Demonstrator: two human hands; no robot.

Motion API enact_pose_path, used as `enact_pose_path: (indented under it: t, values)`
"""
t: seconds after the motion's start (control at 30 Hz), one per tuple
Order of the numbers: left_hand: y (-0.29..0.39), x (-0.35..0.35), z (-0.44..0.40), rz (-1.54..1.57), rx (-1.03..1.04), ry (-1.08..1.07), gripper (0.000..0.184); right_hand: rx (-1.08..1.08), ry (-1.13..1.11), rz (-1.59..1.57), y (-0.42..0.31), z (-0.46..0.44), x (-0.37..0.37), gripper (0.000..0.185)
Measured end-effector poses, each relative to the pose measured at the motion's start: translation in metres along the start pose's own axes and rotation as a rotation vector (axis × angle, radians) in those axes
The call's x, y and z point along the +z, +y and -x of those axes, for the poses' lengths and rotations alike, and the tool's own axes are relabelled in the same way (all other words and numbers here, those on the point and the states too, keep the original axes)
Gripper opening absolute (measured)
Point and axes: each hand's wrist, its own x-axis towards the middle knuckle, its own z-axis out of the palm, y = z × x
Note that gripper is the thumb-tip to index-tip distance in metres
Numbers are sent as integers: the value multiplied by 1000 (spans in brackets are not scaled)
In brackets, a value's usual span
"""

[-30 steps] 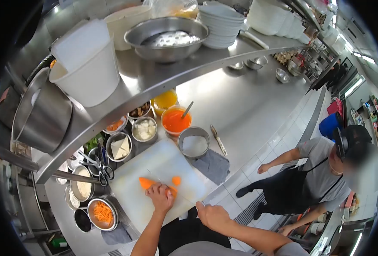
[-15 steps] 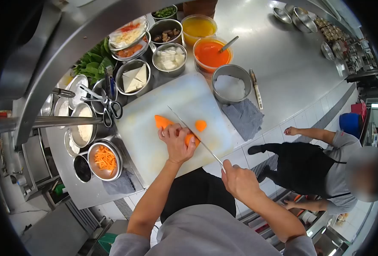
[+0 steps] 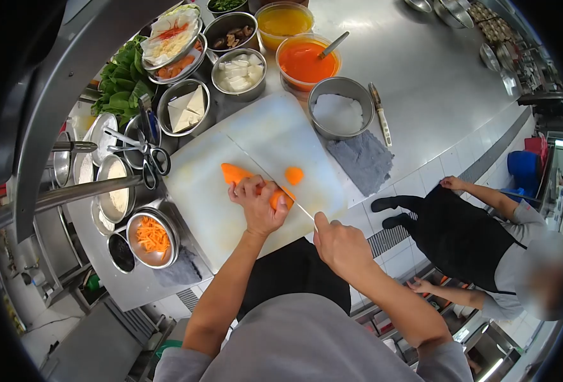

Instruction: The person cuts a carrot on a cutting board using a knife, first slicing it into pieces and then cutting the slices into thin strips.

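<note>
My left hand (image 3: 259,207) presses down on a carrot piece (image 3: 283,200) on the white cutting board (image 3: 199,216), fingers curled. A longer, pointed carrot piece (image 3: 234,172) lies partly under the fingertips. In my right hand (image 3: 344,248), closed round the handle, is a kitchen knife (image 3: 265,172). Its blade runs along the right side of the held carrot, slanting toward the board's far left. Just beyond the blade a round-looking carrot piece (image 3: 294,176) lies loose. Whether the edge is in the carrot is hard to make out.
Left of the board stand a bowl of carrot strips (image 3: 152,235) and scissors (image 3: 146,151). Behind it are a bowl of tofu (image 3: 187,109) and a tub of orange liquid (image 3: 308,62). A grey cloth (image 3: 360,164) lies right. A co-worker (image 3: 466,239) stands at the right.
The right hand and knife have moved slightly left and away from my body, the blade sliding further along the carrot. The view has shifted a little. The co-worker's arms have moved.
</note>
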Motion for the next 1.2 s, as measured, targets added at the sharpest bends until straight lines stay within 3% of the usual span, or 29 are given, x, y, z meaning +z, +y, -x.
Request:
enact_pose_path:
  t: [0.23,0.33,0.43,0.53,0.73,0.8,1.03,1.13,1.2]
  values:
    - [1,1,0,11,-8,16,28,36,-102,14,-1,27,-31,10]
    - [2,-1,-3,9,-2,8,28,29,-87,-1,2,12,-15,9]
    - [2,-1,-4,-10,-1,-7,28,-3,-20,-3,1,-27,12,20]
    - [1,-1,-3,30,-12,9,29,-26,38,-21,3,-23,14,19]
    - [-2,0,0,13,-8,-1,29,37,-73,28,6,3,10,19]
    - [-1,-1,0,5,-10,-5,29,13,7,9,4,-15,22,8]
    - [-2,-1,-1,22,-1,3,29,-22,53,-10,-1,-10,12,9]
    - [-1,-1,-2,3,12,14,28,53,-107,17,3,0,15,9]
    - [2,-1,-1,16,4,7,29,-12,72,-47,6,-23,37,10]
